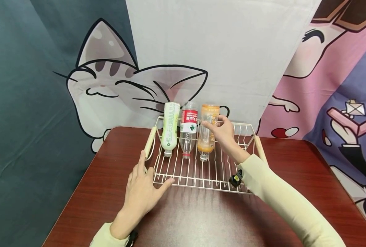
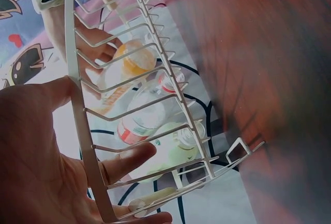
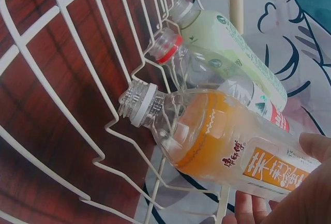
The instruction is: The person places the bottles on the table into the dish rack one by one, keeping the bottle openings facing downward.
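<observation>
My right hand (image 1: 224, 132) grips a clear plastic bottle with an orange label (image 1: 208, 132), thumb on one side and fingers on the other. The bottle leans neck down in the white wire rack (image 1: 198, 182), its capless mouth against the wires in the right wrist view. Left of it, a clear bottle with a red and white label (image 1: 189, 121) leans the same way, then a pale green bottle (image 1: 170, 127). At the rack's front left corner my left hand (image 1: 141, 192) touches the frame, fingers and thumb spread and mostly straight.
The rack has a pale handle (image 1: 150, 142) at its left and another handle (image 1: 260, 150) at its right. It stands on a dark red-brown table (image 1: 207, 219). Behind the table hangs a cloth printed with cartoon cats (image 1: 102, 61).
</observation>
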Tool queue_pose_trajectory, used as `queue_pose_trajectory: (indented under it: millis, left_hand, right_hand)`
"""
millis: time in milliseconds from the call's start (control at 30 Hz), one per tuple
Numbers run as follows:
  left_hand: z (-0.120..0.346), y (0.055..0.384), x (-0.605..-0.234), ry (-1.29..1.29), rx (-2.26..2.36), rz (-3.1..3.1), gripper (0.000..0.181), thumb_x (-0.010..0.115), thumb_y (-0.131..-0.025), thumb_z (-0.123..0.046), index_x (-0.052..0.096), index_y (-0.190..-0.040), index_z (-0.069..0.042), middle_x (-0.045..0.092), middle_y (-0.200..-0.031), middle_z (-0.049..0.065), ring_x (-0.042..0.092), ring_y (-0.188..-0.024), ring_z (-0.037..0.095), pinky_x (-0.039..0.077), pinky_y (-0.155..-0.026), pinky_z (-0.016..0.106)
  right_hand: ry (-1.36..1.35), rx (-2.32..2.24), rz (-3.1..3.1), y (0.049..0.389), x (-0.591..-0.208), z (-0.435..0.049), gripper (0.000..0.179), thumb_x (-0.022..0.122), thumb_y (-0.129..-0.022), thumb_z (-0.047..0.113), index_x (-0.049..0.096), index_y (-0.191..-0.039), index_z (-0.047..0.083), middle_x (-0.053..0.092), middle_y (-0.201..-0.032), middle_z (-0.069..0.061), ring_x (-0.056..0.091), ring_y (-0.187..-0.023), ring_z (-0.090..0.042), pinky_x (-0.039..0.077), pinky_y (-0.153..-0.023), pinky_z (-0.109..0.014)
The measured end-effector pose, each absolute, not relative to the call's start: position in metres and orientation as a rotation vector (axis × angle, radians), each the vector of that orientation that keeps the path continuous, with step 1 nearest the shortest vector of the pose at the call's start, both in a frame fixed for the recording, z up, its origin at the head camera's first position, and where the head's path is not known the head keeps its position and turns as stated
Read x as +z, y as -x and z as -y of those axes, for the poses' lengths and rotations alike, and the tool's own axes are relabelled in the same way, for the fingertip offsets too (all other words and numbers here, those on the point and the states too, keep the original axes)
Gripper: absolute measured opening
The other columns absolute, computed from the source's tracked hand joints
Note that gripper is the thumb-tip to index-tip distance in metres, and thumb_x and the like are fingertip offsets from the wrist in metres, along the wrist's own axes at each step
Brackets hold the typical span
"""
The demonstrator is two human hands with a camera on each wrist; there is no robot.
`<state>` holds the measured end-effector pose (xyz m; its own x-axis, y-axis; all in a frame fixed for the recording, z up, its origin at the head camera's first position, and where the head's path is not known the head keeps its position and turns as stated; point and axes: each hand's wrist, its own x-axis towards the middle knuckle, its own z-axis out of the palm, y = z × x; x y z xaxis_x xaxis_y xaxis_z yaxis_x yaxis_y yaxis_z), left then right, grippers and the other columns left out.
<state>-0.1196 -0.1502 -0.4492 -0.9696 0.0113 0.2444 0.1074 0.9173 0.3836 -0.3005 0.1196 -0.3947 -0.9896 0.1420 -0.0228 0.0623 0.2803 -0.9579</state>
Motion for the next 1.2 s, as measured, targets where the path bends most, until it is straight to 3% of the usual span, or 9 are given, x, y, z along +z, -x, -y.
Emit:
queue_pose_trajectory:
  millis: [600, 900, 1200]
  left_hand:
    - [0.15, 0.12, -0.451, 0.084, -0.595, 2.839, 0.08, 0.072, -0.094, -0.073, 0.071, -0.108, 0.005, 0.017, -0.182, 0.023, 0.054, -0.135, 0.049, 0.05, -0.106, 0.065]
    - [0.151, 0.12, -0.451, 0.073, -0.593, 2.853, 0.084, 0.071, -0.095, -0.074, 0.072, -0.113, 0.007, 0.016, -0.183, 0.022, 0.054, -0.137, 0.048, 0.051, -0.104, 0.064]
    - [0.151, 0.121, -0.451, 0.08, -0.597, 2.839, 0.082, 0.072, -0.094, -0.074, 0.072, -0.111, 0.006, 0.016, -0.184, 0.021, 0.056, -0.133, 0.047, 0.051, -0.103, 0.062]
  right_hand:
    - [0.262, 1.867, 2.526, 0.314, -0.396, -0.127, 0.073, 0.084, -0.1, 0.035, 0.053, -0.155, 0.001, 0.064, -0.125, -0.015, 0.064, -0.101, -0.023, 0.059, -0.092, -0.041]
    - [0.218, 1.918, 2.526, 0.322, -0.399, -0.123, 0.071, 0.083, -0.101, 0.032, 0.053, -0.154, -0.003, 0.063, -0.142, -0.024, 0.067, -0.122, -0.036, 0.058, -0.107, -0.051]
    - [0.239, 1.818, 2.611, 0.328, -0.406, -0.123, 0.078, 0.081, -0.101, 0.041, 0.05, -0.16, 0.001, 0.064, -0.145, -0.023, 0.067, -0.127, -0.04, 0.058, -0.107, -0.054]
